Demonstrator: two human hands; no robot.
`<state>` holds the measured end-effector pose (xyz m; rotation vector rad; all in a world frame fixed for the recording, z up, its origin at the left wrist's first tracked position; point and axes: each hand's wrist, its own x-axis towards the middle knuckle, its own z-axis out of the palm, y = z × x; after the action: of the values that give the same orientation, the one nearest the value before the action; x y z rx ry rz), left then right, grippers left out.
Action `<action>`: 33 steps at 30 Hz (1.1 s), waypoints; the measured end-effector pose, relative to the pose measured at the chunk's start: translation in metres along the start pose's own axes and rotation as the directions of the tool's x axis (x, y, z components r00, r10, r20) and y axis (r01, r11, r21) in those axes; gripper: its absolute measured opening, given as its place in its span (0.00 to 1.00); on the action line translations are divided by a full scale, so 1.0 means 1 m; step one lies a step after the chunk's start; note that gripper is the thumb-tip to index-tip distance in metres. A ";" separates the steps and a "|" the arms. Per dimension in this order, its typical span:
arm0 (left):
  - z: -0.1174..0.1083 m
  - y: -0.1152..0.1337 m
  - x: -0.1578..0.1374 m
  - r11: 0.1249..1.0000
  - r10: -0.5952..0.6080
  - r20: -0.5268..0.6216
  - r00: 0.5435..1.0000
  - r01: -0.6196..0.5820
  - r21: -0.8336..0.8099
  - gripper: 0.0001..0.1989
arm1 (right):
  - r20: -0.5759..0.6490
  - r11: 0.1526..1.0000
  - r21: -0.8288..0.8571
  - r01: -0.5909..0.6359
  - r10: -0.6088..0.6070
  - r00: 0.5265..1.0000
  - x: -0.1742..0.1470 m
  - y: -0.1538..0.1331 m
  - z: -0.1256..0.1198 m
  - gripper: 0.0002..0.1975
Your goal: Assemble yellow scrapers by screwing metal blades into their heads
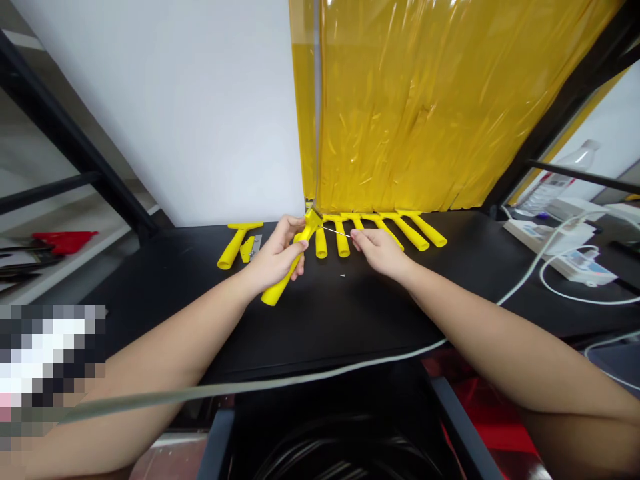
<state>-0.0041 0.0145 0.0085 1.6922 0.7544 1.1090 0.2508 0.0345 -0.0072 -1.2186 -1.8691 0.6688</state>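
Observation:
My left hand [280, 252] is wrapped round a yellow scraper [280, 288], its head tilted up and to the right. Closed on a thin screwdriver [336, 232], my right hand [379, 250] hides the handle. The metal shaft runs left to the scraper's head; whether its tip touches a screw there is too small to tell. On the black table below lies a small loose screw [343, 275]. Left of my hands are another yellow scraper handle [233, 250] and a yellow piece with a metal plate [251, 249]. Several more yellow scraper handles [413, 235] lie in a row behind my right hand.
A white panel [175, 107] and yellow plastic sheeting [425, 107] stand behind the table [300, 340]. At right are a power strip [565, 253], white cables and a plastic bottle [555, 180]. One pale cable [320, 375] crosses the table's front edge beneath my forearms.

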 end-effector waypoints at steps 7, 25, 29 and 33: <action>-0.005 0.007 -0.004 0.984 0.100 0.020 0.995 -0.102 0.143 0.14 | 0.352 0.821 0.476 -0.315 0.150 0.924 0.000 -0.002 0.000 0.27; -0.022 0.014 0.002 1.000 0.022 0.012 1.000 -0.022 -0.001 0.16 | 0.362 0.981 -0.014 0.193 -0.175 0.916 -0.004 0.003 -0.010 0.12; -0.029 0.011 0.009 0.989 -0.073 -0.087 0.994 0.061 -0.136 0.19 | 0.400 0.939 -0.161 0.303 -0.219 0.890 -0.007 0.003 -0.008 0.06; -0.030 0.007 0.014 0.949 -0.229 -0.156 0.961 0.185 -0.254 0.21 | 0.496 0.897 -0.201 0.393 -0.253 0.831 -0.007 0.002 -0.002 0.06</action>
<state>-0.0259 0.0346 0.0236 1.2907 0.8578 1.1667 0.2548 0.0290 -0.0104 -0.9221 -2.5835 0.5252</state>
